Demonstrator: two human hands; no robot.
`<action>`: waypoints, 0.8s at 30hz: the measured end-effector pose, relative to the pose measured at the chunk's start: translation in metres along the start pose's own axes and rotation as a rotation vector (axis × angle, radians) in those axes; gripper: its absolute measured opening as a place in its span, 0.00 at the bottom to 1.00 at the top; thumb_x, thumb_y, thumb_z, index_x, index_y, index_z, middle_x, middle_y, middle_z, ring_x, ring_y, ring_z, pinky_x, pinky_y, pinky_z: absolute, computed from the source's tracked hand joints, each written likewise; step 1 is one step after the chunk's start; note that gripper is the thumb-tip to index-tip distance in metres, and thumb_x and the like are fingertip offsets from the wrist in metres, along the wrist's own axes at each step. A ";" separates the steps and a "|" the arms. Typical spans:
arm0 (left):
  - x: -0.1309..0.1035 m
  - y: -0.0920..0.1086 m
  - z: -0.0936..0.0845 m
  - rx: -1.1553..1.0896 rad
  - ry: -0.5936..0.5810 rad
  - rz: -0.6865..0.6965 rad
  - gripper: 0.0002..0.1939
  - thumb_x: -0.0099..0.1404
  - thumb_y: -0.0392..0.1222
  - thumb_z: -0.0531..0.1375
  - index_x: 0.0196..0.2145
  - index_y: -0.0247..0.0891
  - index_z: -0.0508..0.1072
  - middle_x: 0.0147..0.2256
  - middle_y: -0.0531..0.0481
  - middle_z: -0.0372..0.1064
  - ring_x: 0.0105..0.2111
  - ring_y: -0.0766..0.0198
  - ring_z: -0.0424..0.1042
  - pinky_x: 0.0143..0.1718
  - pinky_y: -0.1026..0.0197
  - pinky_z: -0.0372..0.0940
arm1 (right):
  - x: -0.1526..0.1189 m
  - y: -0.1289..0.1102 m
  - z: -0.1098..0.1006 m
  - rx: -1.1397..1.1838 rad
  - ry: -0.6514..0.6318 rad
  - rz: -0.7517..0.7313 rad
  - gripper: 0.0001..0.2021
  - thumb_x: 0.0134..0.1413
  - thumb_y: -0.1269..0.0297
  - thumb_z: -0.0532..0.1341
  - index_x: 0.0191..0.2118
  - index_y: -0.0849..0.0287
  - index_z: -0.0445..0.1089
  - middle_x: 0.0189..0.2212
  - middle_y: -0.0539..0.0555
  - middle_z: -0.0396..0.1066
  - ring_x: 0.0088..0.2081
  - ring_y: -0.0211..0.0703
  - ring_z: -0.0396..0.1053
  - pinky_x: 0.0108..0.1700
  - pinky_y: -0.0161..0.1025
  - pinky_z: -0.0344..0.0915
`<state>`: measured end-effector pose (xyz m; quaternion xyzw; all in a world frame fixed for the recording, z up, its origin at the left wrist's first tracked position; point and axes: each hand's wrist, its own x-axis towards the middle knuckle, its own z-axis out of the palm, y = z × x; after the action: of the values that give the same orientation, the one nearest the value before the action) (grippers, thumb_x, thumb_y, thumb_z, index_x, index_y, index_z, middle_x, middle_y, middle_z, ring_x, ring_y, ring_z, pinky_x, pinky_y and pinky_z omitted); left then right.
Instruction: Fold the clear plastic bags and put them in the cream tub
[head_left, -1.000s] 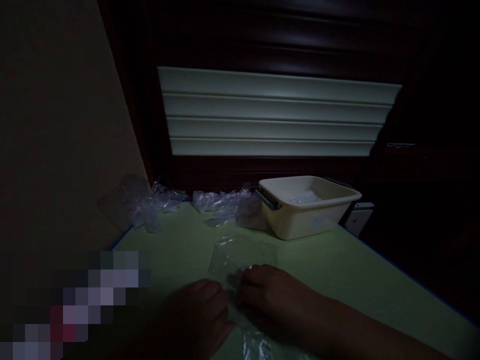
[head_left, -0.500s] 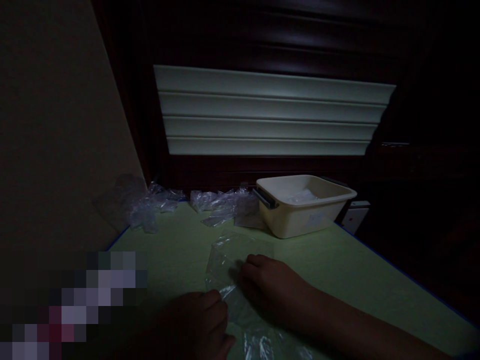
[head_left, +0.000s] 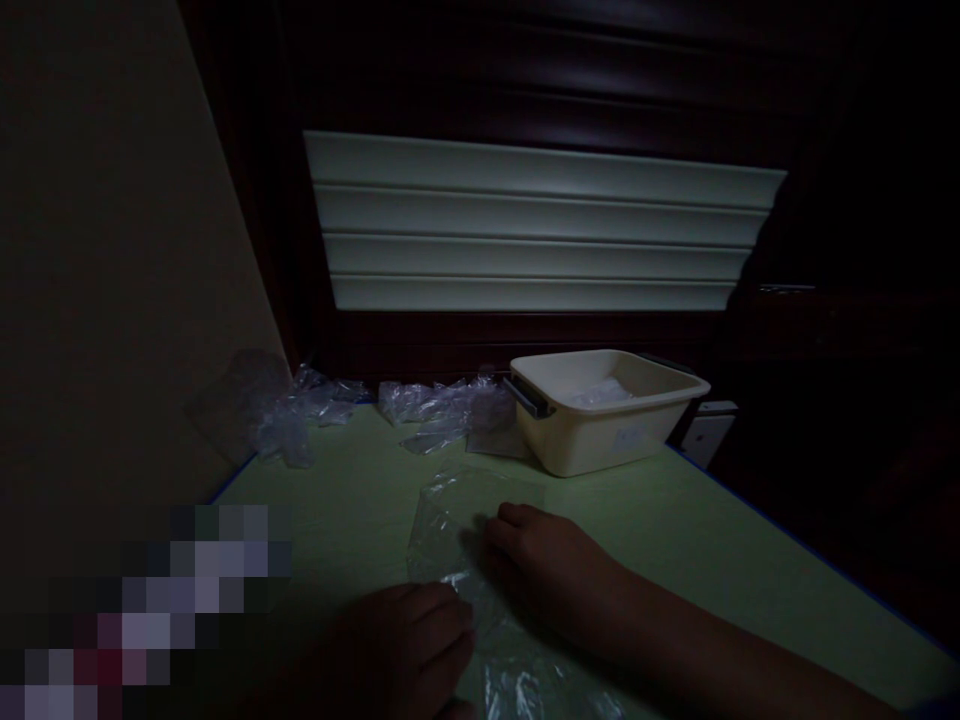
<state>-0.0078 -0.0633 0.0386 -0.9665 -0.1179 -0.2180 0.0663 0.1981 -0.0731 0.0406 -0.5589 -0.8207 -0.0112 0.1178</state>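
A clear plastic bag (head_left: 457, 505) lies flat and slightly creased on the green tabletop (head_left: 352, 510). My right hand (head_left: 541, 560) rests on its right side, fingers curled down and closed on the film; the fingertips are hidden beneath the hand. At the bag's near left edge is my left hand (head_left: 431, 640), its fingers bent and closed against the plastic, its thumb mostly cut off by the frame. More crinkled clear plastic (head_left: 525, 690) shows below, between the two arms. The light is very dim.
A cream tub (head_left: 585, 440) with dark handles stands at the back right, some clear plastic inside. Crumpled plastic bags (head_left: 442, 405) lie along the back edge, and another heap (head_left: 281, 415) sits at the back left. A pale device (head_left: 709, 430) is behind the tub.
My left hand has shifted slightly right along the bag's near edge, its thumb dropping lower. My right hand has barely moved. The bag stays in place.
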 end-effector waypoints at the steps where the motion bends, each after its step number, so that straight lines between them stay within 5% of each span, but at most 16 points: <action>1: -0.001 0.000 0.001 -0.010 -0.010 0.001 0.15 0.55 0.39 0.68 0.40 0.36 0.71 0.39 0.50 0.74 0.39 0.60 0.70 0.41 0.61 0.66 | 0.000 0.000 -0.001 0.010 0.000 0.002 0.07 0.60 0.71 0.53 0.34 0.62 0.68 0.30 0.55 0.69 0.28 0.39 0.66 0.28 0.34 0.54; 7: 0.000 -0.006 0.003 0.034 -0.087 -0.010 0.09 0.56 0.38 0.67 0.35 0.38 0.72 0.35 0.52 0.74 0.36 0.61 0.70 0.39 0.61 0.66 | -0.001 -0.002 -0.017 0.224 -0.041 -0.007 0.09 0.59 0.72 0.53 0.33 0.62 0.69 0.29 0.53 0.68 0.27 0.36 0.64 0.28 0.32 0.56; 13: 0.004 -0.008 -0.002 -0.019 -0.111 0.004 0.07 0.56 0.32 0.64 0.34 0.36 0.71 0.32 0.52 0.72 0.34 0.61 0.70 0.37 0.62 0.66 | -0.007 0.000 -0.038 0.626 -0.259 -0.244 0.08 0.49 0.79 0.61 0.35 0.62 0.71 0.34 0.51 0.70 0.35 0.36 0.68 0.38 0.31 0.63; 24: 0.001 -0.012 0.005 -0.124 -0.095 -0.007 0.08 0.55 0.30 0.62 0.34 0.38 0.71 0.32 0.52 0.72 0.33 0.62 0.69 0.34 0.64 0.65 | -0.007 -0.002 -0.026 0.617 -0.346 -0.583 0.11 0.42 0.80 0.67 0.37 0.74 0.73 0.36 0.60 0.75 0.40 0.39 0.70 0.44 0.29 0.64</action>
<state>-0.0083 -0.0504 0.0355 -0.9776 -0.1104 -0.1792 -0.0003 0.2036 -0.0844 0.0646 -0.2370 -0.9163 0.2945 0.1321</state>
